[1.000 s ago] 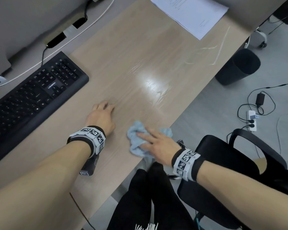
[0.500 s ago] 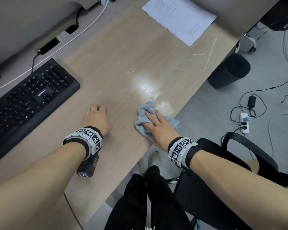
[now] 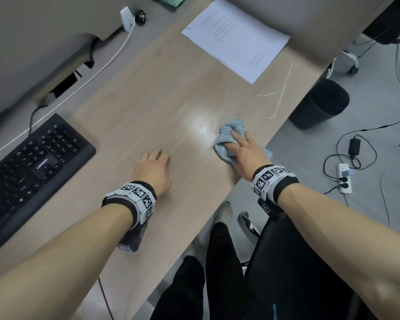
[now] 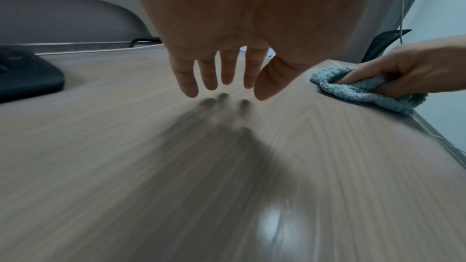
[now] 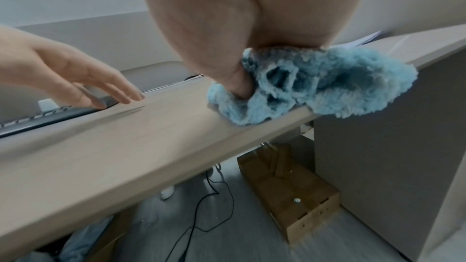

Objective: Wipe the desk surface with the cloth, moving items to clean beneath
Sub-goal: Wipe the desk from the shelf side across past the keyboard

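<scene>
A crumpled light-blue cloth (image 3: 229,132) (image 4: 353,91) (image 5: 315,83) lies on the pale wood desk (image 3: 159,100), close to its front edge. My right hand (image 3: 243,148) (image 4: 403,69) presses on it, fingers stretched over the top. The thumb (image 5: 227,67) digs into the folds, and part of the cloth hangs over the edge. My left hand (image 3: 151,167) (image 4: 221,75) (image 5: 75,75) is left of the cloth, just above the desk. Its fingers are relaxed and hold nothing.
A black keyboard (image 3: 32,162) lies at the left, with a white cable (image 3: 102,68) behind it. A sheet of paper (image 3: 236,35) lies at the far end. On the floor are a black bin (image 3: 319,105), a power strip (image 3: 344,179) and a cardboard box (image 5: 290,196). A black chair (image 3: 298,262) stands at my right.
My right hand has slid the cloth forward along the front edge, away from me, past the left hand's fingertips. The left hand has hardly moved.
</scene>
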